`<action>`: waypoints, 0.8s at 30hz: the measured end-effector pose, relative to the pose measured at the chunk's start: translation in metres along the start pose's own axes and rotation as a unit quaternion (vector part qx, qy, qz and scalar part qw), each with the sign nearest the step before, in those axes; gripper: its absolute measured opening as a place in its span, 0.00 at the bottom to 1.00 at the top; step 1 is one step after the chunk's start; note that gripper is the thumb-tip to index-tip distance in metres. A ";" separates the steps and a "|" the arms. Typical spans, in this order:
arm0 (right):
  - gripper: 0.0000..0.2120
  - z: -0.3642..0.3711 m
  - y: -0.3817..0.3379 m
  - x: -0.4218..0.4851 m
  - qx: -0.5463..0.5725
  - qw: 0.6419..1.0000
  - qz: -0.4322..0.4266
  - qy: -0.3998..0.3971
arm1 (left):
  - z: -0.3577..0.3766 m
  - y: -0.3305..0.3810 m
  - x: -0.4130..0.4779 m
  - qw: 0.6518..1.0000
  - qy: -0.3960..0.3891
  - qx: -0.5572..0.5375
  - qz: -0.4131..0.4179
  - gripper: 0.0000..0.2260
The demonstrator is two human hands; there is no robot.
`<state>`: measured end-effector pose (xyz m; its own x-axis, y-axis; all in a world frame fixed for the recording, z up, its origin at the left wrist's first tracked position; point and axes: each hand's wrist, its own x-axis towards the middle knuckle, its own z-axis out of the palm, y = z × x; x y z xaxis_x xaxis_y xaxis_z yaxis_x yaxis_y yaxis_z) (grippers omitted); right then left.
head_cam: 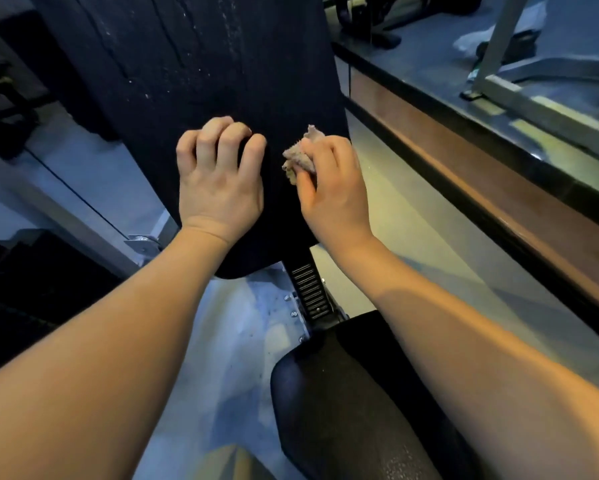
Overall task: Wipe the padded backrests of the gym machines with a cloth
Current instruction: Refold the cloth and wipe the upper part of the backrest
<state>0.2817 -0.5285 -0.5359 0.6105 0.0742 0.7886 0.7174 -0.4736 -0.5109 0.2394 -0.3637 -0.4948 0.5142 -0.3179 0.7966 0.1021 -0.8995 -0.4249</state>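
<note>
A black padded backrest (187, 64) fills the upper middle of the head view, cracked and flecked with pale specks near its top. My left hand (220, 178) rests on its lower part with the fingers curled, fingertips on the pad, holding nothing. My right hand (332, 181) grips a small crumpled grey-pink cloth (300, 155) against the backrest's lower right edge. Below the backrest, a ribbed black adjuster bracket (310, 292) leads down to the black padded seat (346, 403).
A wood-topped ledge with a dark rim (481, 161) runs diagonally along the right. Beyond it stands a grey metal machine frame (533, 98). Dark equipment (0, 109) sits at the left, with a thin cable (79, 195) and a grey frame bar (142, 242). Pale floor (222, 341) lies below.
</note>
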 end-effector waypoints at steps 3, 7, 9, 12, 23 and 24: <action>0.12 -0.006 0.006 -0.034 -0.014 0.998 -0.034 -0.056 | -0.003 0.003 0.002 1.000 -0.004 -0.002 -0.003 0.12; 0.13 -0.018 0.015 -0.026 -0.044 0.985 -0.102 -0.131 | -0.005 0.003 0.002 1.000 -0.024 0.003 -0.012 0.13; 0.11 -0.019 0.016 0.000 -0.059 0.988 -0.107 -0.098 | -0.004 0.004 0.002 1.000 -0.021 0.003 -0.009 0.13; 0.09 -0.012 0.012 0.007 -0.062 0.996 -0.057 -0.039 | -0.004 0.003 0.003 1.000 -0.013 0.007 -0.005 0.13; 0.08 -0.024 0.036 0.009 -0.074 0.997 0.006 -0.021 | -0.003 0.003 -0.001 1.000 -0.023 0.009 -0.010 0.15; 0.07 -0.023 0.037 0.008 -0.067 0.997 0.016 -0.017 | -0.003 0.003 0.000 1.000 -0.025 0.008 -0.012 0.15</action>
<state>0.3058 -0.5656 -0.5409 0.6447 0.0854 0.7597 0.6475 -0.5892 -0.4833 0.2373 -0.3673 -0.4955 0.5528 -0.2815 0.7843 0.1279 -0.9014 -0.4137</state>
